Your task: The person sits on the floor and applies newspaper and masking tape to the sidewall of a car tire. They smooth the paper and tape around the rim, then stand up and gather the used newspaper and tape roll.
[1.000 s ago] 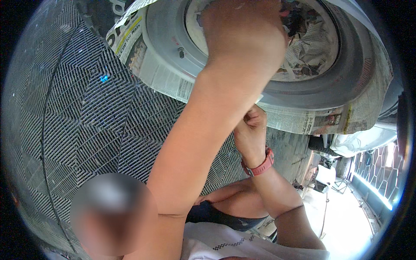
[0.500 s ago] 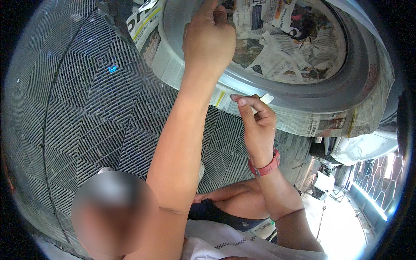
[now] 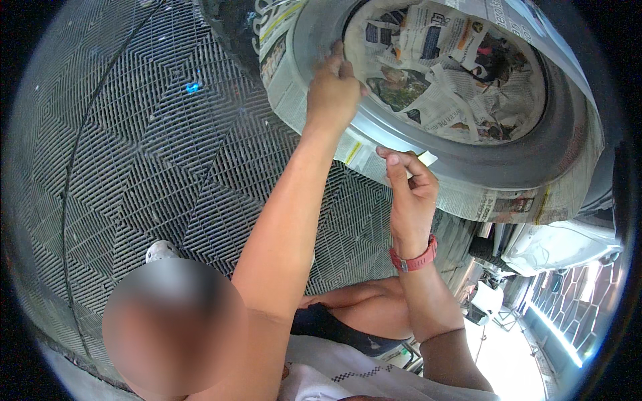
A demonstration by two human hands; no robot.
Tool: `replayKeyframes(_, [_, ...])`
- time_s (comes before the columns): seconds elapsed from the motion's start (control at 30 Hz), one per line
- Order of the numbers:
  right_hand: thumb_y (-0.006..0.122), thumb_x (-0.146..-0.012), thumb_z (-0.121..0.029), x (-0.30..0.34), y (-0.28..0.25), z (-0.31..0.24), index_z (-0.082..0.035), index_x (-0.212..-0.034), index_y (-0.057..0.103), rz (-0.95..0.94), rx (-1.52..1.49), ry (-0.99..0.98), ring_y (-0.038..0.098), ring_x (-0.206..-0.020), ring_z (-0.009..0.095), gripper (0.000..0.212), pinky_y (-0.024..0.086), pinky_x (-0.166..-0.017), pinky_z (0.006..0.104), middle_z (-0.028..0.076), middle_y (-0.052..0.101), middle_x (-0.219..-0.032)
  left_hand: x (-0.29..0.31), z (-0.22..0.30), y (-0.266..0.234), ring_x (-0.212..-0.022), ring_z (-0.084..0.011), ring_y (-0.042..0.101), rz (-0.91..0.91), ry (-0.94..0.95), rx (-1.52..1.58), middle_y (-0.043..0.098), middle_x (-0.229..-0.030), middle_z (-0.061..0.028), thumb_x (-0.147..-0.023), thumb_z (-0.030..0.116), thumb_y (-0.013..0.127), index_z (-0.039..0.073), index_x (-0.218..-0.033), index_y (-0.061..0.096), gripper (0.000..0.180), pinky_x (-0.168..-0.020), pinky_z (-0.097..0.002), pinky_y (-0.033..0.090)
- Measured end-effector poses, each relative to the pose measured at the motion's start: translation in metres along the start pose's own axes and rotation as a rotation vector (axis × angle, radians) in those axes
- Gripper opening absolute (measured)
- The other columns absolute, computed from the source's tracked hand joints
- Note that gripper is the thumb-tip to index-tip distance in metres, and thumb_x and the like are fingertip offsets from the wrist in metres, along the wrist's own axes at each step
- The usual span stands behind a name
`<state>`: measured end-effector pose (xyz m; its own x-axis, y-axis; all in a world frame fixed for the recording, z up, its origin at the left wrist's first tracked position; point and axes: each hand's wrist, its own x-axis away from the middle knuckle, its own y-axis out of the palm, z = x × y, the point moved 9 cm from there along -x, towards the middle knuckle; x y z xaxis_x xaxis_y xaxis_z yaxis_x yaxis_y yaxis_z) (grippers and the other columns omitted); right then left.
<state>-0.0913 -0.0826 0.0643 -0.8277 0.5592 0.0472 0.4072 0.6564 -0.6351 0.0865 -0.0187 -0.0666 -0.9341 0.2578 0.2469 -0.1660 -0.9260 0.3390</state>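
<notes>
A wide grey ring (image 3: 409, 150), which looks like a tyre or wheel, fills the upper right. Crumpled newspaper (image 3: 438, 100) covers its middle, and more newspaper (image 3: 468, 202) wraps its outer edge. My left hand (image 3: 332, 93) rests on the ring's left side at the inner edge, fingers curled together; what they hold, if anything, is hidden. My right hand (image 3: 411, 190), below the ring's near side, pinches a small white flat piece (image 3: 426, 158) between thumb and fingers. A red watch (image 3: 416, 257) circles the right wrist.
Dark ribbed floor tiles (image 3: 147, 167) stretch across the left, with a thin dark cable (image 3: 65, 200) over them. A small blue bit (image 3: 194, 87) lies on the tiles. My bent leg (image 3: 361, 307) is below my hands. A pale car-like panel (image 3: 548, 248) stands at the right.
The view has shifted, so the ring sits lower and further right, with more of it in sight. My left hand has moved down along the ring's left side. My right hand still holds the white piece.
</notes>
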Motion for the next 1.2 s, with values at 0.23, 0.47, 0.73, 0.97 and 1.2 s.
replayKeyframes(0.23, [0.07,-0.105,-0.026,-0.001,-0.004,0.003,-0.003,-0.107,0.08,0.019,0.001,-0.021,0.057,-0.086,0.006,0.025,0.044,-0.078,0.0264,0.003,0.079,-0.105,0.017,0.035,0.001,-0.088,-0.0441,0.074,0.124,0.159,-0.177,0.075,-0.088,-0.0246,-0.105,0.019,0.05,0.012,-0.162,0.041,0.058,-0.091,-0.0533,0.054])
replayKeyframes(0.47, [0.069,-0.105,-0.018,-0.003,-0.004,0.007,-0.001,-0.106,0.079,0.008,-0.002,0.001,0.065,-0.097,0.011,0.02,0.049,-0.093,0.0288,0.005,0.077,-0.101,0.007,0.059,0.003,-0.073,-0.0177,0.071,0.025,0.261,-0.009,0.072,-0.092,-0.0099,-0.109,0.009,0.048,0.017,-0.163,0.042,0.055,-0.076,-0.0355,0.056])
replayKeyframes(0.73, [0.07,-0.105,-0.022,-0.005,0.0,0.011,-0.002,-0.107,0.08,-0.013,0.036,0.009,0.058,-0.087,0.009,0.023,0.046,-0.086,0.027,0.001,0.072,-0.093,-0.004,0.024,0.001,-0.076,-0.0207,0.073,-0.03,0.166,0.116,0.073,-0.082,-0.0121,-0.109,0.014,0.044,0.014,-0.162,0.043,0.054,-0.086,-0.0348,0.053])
replayKeyframes(0.97, [0.069,-0.105,-0.023,-0.008,0.021,0.021,-0.002,-0.109,0.081,-0.063,0.058,0.049,0.057,-0.086,0.008,0.025,0.046,-0.085,0.0265,0.0,0.069,-0.087,0.001,-0.02,0.007,-0.069,-0.0112,0.063,-0.132,-0.102,0.221,0.07,-0.115,-0.0094,-0.111,0.01,0.045,0.015,-0.164,0.04,0.053,-0.063,-0.0276,0.051])
replayKeyframes(1.2, [0.068,-0.105,-0.024,-0.021,0.051,0.028,0.0,-0.11,0.08,-0.119,0.084,0.081,0.057,-0.077,0.008,0.027,0.046,-0.075,0.0263,0.0,0.07,-0.086,0.016,-0.03,-0.004,-0.064,-0.0114,0.058,-0.233,-0.171,0.079,0.073,-0.081,-0.0058,-0.112,0.022,0.046,0.018,-0.166,0.036,0.055,-0.068,-0.0298,0.053])
